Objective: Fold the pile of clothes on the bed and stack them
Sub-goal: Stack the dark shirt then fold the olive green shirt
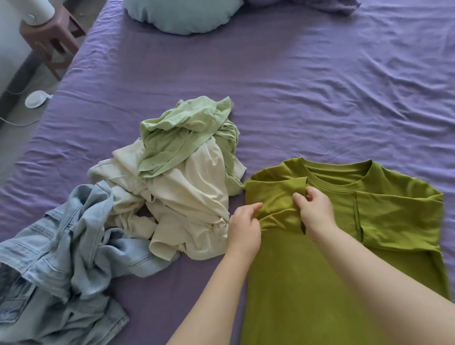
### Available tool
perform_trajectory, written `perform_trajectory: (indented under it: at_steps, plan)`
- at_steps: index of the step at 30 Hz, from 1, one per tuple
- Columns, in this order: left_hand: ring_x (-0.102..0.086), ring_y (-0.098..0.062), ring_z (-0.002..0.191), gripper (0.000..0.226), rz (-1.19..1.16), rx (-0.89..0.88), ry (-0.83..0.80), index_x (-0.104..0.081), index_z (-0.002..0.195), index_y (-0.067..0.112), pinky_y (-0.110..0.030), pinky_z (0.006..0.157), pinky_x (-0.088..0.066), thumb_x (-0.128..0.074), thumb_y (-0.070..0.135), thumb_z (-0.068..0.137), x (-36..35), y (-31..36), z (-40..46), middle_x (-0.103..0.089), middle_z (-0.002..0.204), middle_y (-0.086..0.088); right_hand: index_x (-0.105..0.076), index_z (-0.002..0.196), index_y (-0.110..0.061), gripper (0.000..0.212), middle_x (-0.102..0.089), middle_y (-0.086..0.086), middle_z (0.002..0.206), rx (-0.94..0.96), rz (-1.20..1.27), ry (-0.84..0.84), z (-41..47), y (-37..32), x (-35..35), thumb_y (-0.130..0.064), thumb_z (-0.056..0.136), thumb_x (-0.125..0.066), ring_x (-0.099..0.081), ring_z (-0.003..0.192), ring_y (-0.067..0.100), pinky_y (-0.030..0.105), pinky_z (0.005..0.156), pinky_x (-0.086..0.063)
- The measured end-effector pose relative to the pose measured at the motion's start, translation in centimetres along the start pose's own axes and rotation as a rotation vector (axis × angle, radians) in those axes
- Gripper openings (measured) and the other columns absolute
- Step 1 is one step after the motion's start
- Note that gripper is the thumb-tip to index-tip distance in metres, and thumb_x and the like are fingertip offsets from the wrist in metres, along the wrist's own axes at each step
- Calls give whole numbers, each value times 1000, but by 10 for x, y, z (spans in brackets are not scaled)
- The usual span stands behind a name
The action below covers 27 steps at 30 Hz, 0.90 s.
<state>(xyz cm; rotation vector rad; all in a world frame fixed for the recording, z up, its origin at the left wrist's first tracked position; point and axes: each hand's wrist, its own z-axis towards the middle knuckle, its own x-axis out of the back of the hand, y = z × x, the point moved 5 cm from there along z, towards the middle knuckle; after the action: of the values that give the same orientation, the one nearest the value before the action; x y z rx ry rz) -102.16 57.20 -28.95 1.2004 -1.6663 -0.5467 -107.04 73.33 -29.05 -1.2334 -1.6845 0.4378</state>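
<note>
Both sleeves inward on olive-green T-shirt [309, 261]

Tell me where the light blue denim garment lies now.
In the head view, the denim garment lies crumpled on the purple bed sheet at the lower left, touching the cream garment to its right.

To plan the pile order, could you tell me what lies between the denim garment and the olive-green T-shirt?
Head view: a crumpled cream garment.

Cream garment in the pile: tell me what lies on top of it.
A crumpled light green garment lies across the cream garment. Whatever sits beneath them is covered.
</note>
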Motion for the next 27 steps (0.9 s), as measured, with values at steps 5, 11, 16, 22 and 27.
perform_trajectory:
  at_steps: [5,11,16,22,27]
  plan:
    - [-2,-20,147,58,661,-200,-214,-24,149,27,-42,118,-9,-34,6,96,-44,2,11,-10,159,4,-50,129,-3,36,-58,16,125,12,-170,-65,13,41,27,-11,94,-51,-53,116,31,34,93,-39]
    - [17,-27,145,64,1121,-314,-395,1,151,30,-56,114,4,-36,23,100,-79,-5,29,13,160,0,-39,140,-11,46,-52,14,134,-3,-145,35,20,66,58,-9,95,-49,-48,124,27,28,97,-34]
    - [21,-29,144,69,1252,-233,-381,14,149,32,-64,111,6,-28,53,98,-88,-21,38,21,158,-4,-29,146,-20,61,-32,11,148,258,-612,80,-2,71,63,-12,91,-53,-36,131,29,41,102,-35]
    - [19,-30,144,69,1204,-162,-275,16,148,32,-63,111,4,-26,53,98,-86,-28,28,22,157,-1,-11,149,-30,56,3,3,159,419,-1138,-271,-36,113,41,-27,99,-36,-3,145,23,38,114,-19]
    - [18,-31,144,62,1133,-63,-192,13,149,32,-59,114,0,-25,45,101,-83,-49,-21,25,157,-2,-8,150,-31,57,4,7,159,356,-1068,-236,-77,145,52,-29,99,-34,0,146,24,38,115,-16]
